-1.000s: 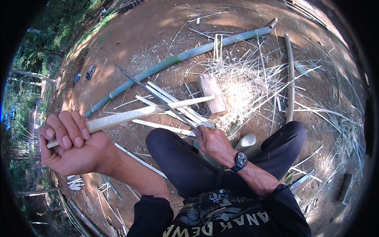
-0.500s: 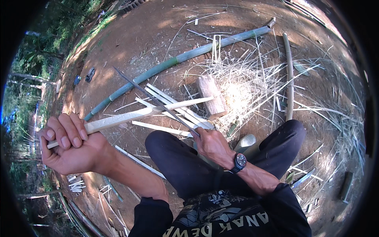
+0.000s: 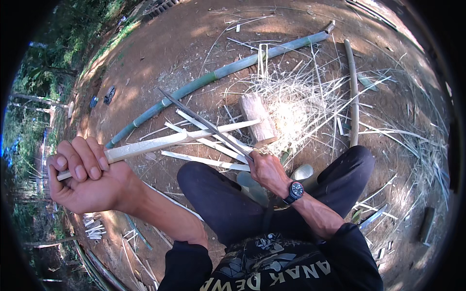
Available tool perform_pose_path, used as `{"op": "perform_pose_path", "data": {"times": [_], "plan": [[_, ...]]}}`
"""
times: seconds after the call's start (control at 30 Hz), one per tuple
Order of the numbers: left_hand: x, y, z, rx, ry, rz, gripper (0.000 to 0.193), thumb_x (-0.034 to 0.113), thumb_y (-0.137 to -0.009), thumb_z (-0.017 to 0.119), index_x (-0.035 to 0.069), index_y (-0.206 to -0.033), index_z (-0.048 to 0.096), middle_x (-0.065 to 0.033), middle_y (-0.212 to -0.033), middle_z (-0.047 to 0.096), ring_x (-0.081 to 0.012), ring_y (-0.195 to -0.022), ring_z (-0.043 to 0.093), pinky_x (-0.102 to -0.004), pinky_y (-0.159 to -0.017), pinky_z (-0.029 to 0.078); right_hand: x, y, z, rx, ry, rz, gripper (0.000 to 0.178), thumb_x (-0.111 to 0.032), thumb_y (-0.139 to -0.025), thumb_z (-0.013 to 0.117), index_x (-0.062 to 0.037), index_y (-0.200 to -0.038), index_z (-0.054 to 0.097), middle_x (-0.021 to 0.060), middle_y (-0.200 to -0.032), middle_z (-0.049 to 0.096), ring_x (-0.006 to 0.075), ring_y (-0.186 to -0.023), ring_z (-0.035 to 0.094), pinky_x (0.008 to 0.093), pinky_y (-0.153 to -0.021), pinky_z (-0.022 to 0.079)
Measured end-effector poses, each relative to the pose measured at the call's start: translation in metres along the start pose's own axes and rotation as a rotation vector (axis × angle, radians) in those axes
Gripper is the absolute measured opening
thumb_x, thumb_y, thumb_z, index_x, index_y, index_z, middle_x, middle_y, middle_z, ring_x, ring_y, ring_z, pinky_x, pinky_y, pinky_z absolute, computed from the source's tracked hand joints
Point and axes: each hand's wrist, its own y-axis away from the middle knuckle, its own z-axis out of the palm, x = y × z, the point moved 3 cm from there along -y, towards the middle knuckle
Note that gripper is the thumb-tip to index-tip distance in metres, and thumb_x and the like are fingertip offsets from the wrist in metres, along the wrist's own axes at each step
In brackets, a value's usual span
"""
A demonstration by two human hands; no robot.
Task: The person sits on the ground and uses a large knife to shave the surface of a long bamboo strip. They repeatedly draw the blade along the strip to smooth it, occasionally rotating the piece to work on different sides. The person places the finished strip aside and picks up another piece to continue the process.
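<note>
My left hand (image 3: 90, 177), raised at the left, is wrapped around the thick end of a pale bamboo strip (image 3: 145, 147). The strip's thin end rests over a short wooden log (image 3: 258, 119) on the ground. Low between my knees, my right hand (image 3: 268, 172) grips a long dark knife (image 3: 189, 110); its handle is hidden in my fist. The blade slants away to the left and crosses the strip well short of the log. A small raised sliver stands on the strip just left of the blade. Several split bamboo strips (image 3: 206, 160) lie beneath.
A long green bamboo pole (image 3: 233, 69) lies across the far ground. Shavings (image 3: 291, 114) pile up beside the log. A bare stick (image 3: 353, 92) lies to the right, with more shavings beyond. Another blade (image 3: 374, 217) sits near my right knee, and short cut pieces (image 3: 93, 227) lie at the left.
The knife and my right hand have shifted to the right, so the blade crosses the strip nearer the log. My left hand keeps its hold, almost unmoved.
</note>
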Motion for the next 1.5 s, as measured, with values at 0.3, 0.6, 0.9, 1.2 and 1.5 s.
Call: {"op": "perform_pose_path", "data": {"times": [0.3, 0.6, 0.9, 1.2, 1.5], "plan": [[-0.005, -0.008, -0.001, -0.038, 0.037, -0.016, 0.02, 0.015, -0.088, 0.041, 0.009, -0.07, 0.042, 0.0012, -0.052, 0.034, -0.0065, -0.036, 0.027, -0.0212, -0.032, 0.023, 0.047, -0.004, 0.02, -0.011, 0.034, 0.135, 0.02, -0.016, -0.091, 0.052, 0.0033, -0.087, 0.056, 0.0224, -0.055, 0.057, 0.0397, -0.05, 0.06, 0.0485, -0.049, 0.048], [-0.016, -0.02, -0.005, -0.119, 0.052, -0.018, 0.019, 0.016, -0.09, 0.04, 0.008, -0.073, 0.042, 0.001, -0.054, 0.035, -0.0062, -0.036, 0.027, -0.02, -0.032, 0.023, 0.068, -0.012, 0.031, -0.003, -0.011, 0.113, 0.021, -0.017, -0.092, 0.051, 0.0027, -0.085, 0.057, 0.0243, -0.057, 0.058, 0.0407, -0.055, 0.061, 0.0496, -0.052, 0.049], [-0.027, -0.041, -0.01, -0.185, -0.002, 0.001, 0.018, 0.013, -0.088, 0.039, 0.009, -0.071, 0.041, 0.0001, -0.054, 0.037, -0.0062, -0.038, 0.03, -0.0198, -0.034, 0.024, 0.056, -0.021, 0.027, 0.032, 0.023, 0.069, 0.019, -0.016, -0.092, 0.053, 0.0013, -0.086, 0.058, 0.0227, -0.055, 0.056, 0.0395, -0.053, 0.061, 0.048, -0.052, 0.049], [-0.04, -0.062, -0.019, -0.218, 0.016, -0.048, 0.018, 0.011, -0.085, 0.042, 0.009, -0.067, 0.041, 0.0014, -0.05, 0.036, -0.0063, -0.038, 0.03, -0.0196, -0.036, 0.025, 0.068, -0.031, 0.03, 0.036, 0.027, 0.053, 0.016, -0.015, -0.09, 0.057, 0.0, -0.087, 0.06, 0.0227, -0.058, 0.058, 0.0401, -0.056, 0.061, 0.047, -0.052, 0.049], [-0.046, -0.079, -0.039, -0.292, 0.024, -0.105, 0.015, 0.015, -0.08, 0.041, 0.008, -0.067, 0.04, 0.0003, -0.053, 0.035, -0.0083, -0.042, 0.031, -0.0214, -0.039, 0.027, 0.097, -0.032, 0.037, -0.008, 0.021, 0.189, 0.021, -0.02, -0.092, 0.054, 0.0002, -0.088, 0.06, 0.0239, -0.06, 0.059, 0.0412, -0.058, 0.061, 0.0489, -0.055, 0.048]]}}
